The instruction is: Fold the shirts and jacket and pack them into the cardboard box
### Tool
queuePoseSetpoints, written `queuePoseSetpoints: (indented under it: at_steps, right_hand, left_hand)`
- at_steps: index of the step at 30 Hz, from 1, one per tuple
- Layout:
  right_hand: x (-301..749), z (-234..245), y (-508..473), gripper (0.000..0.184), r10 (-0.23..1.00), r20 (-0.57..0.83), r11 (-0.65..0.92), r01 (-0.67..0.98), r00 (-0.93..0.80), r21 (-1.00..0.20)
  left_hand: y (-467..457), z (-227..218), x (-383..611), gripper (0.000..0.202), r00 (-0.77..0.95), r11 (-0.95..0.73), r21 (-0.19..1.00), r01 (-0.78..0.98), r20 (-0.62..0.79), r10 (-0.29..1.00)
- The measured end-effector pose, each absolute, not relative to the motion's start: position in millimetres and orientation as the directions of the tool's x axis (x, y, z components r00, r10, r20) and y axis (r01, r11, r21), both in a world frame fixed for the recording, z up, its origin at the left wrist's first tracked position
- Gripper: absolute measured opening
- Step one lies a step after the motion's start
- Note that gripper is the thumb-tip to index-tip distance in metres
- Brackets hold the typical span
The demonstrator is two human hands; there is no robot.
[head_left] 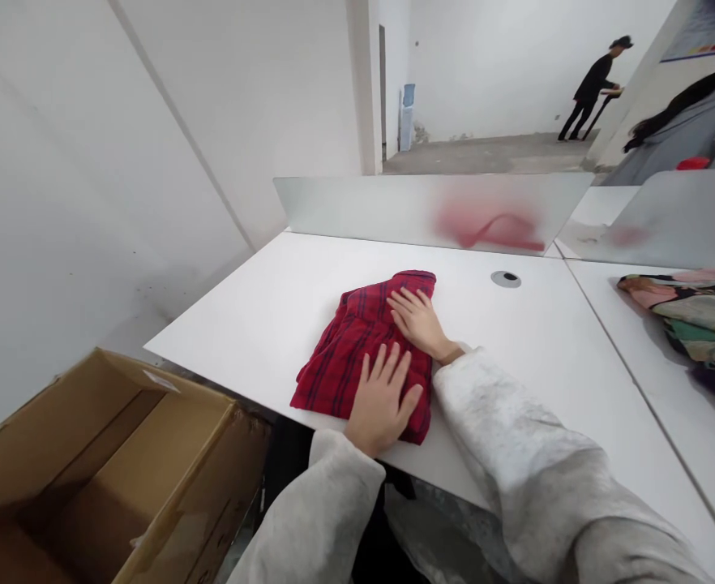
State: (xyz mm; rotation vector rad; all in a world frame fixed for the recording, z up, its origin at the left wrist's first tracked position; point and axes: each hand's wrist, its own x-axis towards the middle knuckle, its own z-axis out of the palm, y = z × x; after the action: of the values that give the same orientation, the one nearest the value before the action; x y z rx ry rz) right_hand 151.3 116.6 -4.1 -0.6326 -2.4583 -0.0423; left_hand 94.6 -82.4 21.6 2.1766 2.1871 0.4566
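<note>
A folded red cloth garment with a dark plaid pattern (327, 377) lies on the white table (236, 312), close to its front edge. My left hand (382, 399) rests flat on the near part of the garment, fingers spread. Farther up, my right hand (419, 322) lies flat on its upper right part, fingers stretched out. Neither hand grips the fabric. The cloth beneath both palms is hidden.
An open cardboard box (205, 454) stands at the table's left front. A frosted divider (357, 207) runs along the back, with a blurred red thing behind it. Patterned fabric (698, 316) lies on the right-hand table. Two people are beyond, one standing far off (592, 85).
</note>
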Motion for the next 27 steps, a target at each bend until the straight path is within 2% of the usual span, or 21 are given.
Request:
queuePoseSetpoints:
  at_steps: [4,6,9,11,13,15,17,19,21,24,27]
  right_hand:
    - [169.8,-13.5,134.5,0.043,0.594,0.505,0.785,0.59,-0.627,-0.191]
    - [174.9,-17.8,140.8,0.044,0.64,0.486,0.758,0.594,-0.595,-0.271]
    - [177.5,-18.1,147.3,0.043,0.678,0.54,0.726,0.564,-0.498,-0.393]
    - [178.6,-16.3,151.3,0.041,0.753,0.532,0.642,0.608,-0.387,-0.467]
    - [180.3,-16.0,155.5,0.041,0.836,0.476,0.515,0.687,-0.271,-0.512]
    - [181.9,-18.3,159.4,0.044,0.875,0.434,0.433,0.746,-0.215,-0.505]
    - [182.2,-21.8,162.3,0.047,0.871,0.431,0.442,0.762,-0.237,-0.474]
    - [180.6,-24.2,163.7,0.049,0.845,0.426,0.511,0.725,-0.325,-0.461]
    - [177.3,-24.0,162.9,0.048,0.828,0.391,0.559,0.659,-0.403,-0.504]
    - [170.5,-20.3,157.6,0.047,0.837,0.334,0.533,0.506,-0.434,-0.678]
    - [162.9,-17.4,150.4,0.053,0.844,0.311,0.459,0.29,-0.438,-0.84]
  left_hand:
    - [-102.9,18.7,107.8,0.054,0.11,-0.15,0.261,0.954,0.161,0.981]
    - [-112.4,27.2,99.9,0.056,0.159,-0.183,0.294,0.938,0.102,0.982]
    - [-112.2,56.9,67.6,0.063,0.18,-0.165,0.357,0.919,-0.009,0.984]
    - [-94.2,76.9,38.0,0.072,0.058,-0.043,0.386,0.922,-0.028,0.998]
    - [-62.1,84.5,8.8,0.075,-0.137,0.123,0.428,0.896,0.001,0.991]
    - [-24.6,75.3,-14.6,0.079,-0.313,0.267,0.469,0.842,0.02,0.95]
    - [7.9,54.4,-29.4,0.085,-0.419,0.346,0.508,0.789,0.033,0.907]
    - [28.6,31.8,-36.3,0.087,-0.444,0.351,0.537,0.767,0.05,0.895]
    - [36.8,15.7,-38.8,0.082,-0.424,0.313,0.57,0.76,0.07,0.903]
    - [33.8,8.9,-41.6,0.067,-0.385,0.249,0.642,0.726,0.079,0.919]
    - [26.7,15.2,-45.1,0.054,-0.365,0.207,0.732,0.649,0.061,0.929]
